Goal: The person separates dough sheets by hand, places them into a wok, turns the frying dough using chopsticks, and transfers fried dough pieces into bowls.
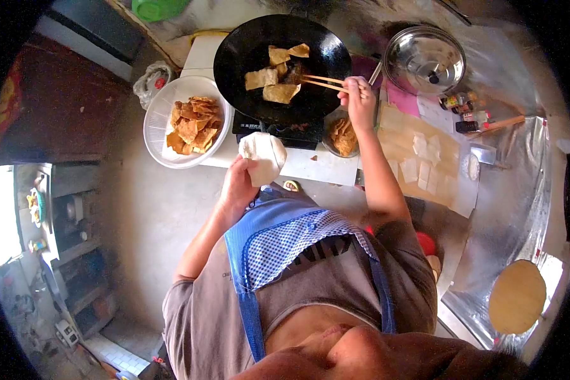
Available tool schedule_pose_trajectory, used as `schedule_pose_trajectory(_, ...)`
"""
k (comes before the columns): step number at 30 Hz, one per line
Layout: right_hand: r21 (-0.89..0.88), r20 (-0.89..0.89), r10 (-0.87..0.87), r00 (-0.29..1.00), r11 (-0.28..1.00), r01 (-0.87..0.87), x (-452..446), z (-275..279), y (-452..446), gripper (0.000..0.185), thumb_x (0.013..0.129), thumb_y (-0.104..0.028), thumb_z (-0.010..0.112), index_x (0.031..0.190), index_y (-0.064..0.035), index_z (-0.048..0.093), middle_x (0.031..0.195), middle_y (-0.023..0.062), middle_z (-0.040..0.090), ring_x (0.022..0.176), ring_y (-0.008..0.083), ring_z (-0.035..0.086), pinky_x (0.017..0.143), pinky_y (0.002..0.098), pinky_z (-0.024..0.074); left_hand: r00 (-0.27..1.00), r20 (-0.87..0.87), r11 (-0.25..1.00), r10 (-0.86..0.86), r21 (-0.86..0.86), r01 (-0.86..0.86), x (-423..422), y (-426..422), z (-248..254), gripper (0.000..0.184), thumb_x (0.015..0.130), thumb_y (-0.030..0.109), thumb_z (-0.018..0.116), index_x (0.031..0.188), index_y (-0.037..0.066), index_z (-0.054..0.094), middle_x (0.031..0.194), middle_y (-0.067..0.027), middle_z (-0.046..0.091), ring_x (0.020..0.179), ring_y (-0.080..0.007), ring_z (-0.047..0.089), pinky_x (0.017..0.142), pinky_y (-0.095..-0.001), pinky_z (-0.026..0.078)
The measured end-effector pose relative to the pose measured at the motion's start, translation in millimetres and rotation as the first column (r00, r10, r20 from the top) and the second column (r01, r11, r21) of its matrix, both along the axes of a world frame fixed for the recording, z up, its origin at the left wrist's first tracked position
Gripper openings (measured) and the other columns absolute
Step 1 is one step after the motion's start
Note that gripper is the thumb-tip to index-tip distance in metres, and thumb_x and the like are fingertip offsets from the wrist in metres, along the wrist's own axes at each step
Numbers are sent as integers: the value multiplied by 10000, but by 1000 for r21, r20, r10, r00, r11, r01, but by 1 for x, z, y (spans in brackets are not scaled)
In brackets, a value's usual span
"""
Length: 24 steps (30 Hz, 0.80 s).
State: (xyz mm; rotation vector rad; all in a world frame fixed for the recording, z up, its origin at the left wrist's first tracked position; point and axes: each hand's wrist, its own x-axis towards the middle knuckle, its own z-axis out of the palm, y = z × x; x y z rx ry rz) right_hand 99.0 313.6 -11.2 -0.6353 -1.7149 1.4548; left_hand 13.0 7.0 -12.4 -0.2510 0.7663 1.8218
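My right hand (pixel 358 95) grips a pair of wooden chopsticks (pixel 323 82), their tips reaching into a black wok (pixel 240 95). Inside the wok lie several flat golden fried pieces (pixel 281 93), close to the chopstick tips. I cannot tell whether the tips pinch one of them. In front of my body, my left hand (pixel 237 183) is closed on a white, soft-looking flat thing (pixel 266 161); whether it is cloth or dough does not show. The wok rests on a black cooker (pixel 297 136).
Left of the wok stands a white plastic basket (pixel 153 136) of browned fried pieces (pixel 195 125). A small bowl of fried pieces (pixel 344 136) sits near my right forearm. Pale raw pieces (pixel 427 147) lie on a board (pixel 392 126). A steel pot (pixel 424 60) and small bottles (pixel 457 101) stand farther right.
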Motion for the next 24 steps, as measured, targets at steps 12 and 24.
schedule_pose_trajectory(12, 456, 22, 215, 976, 867, -201, 46, 17, -27, 76, 855, -13, 566, 798, 32, 542, 774, 70, 486, 613, 148, 508, 539, 259, 415, 995, 67, 978, 69, 191, -81, -21, 48, 2, 411, 860, 84, 464, 1263, 13, 439, 1207, -132, 556, 1116, -283, 549, 1001, -457, 413)
schedule_pose_trajectory(24, 589, 226, 512, 828, 605, -535, 4, 60, -57, 124, 845, -206, 623, 854, -82, 617, 768, 47, 538, 709, 208, 550, 633, 320, 452, 981, 102, 899, 164, 394, -191, -29, 63, 5, 534, 790, 34, 442, 1321, 16, 384, 1328, -147, 471, 1254, -311, 429, 1080, -472, 313)
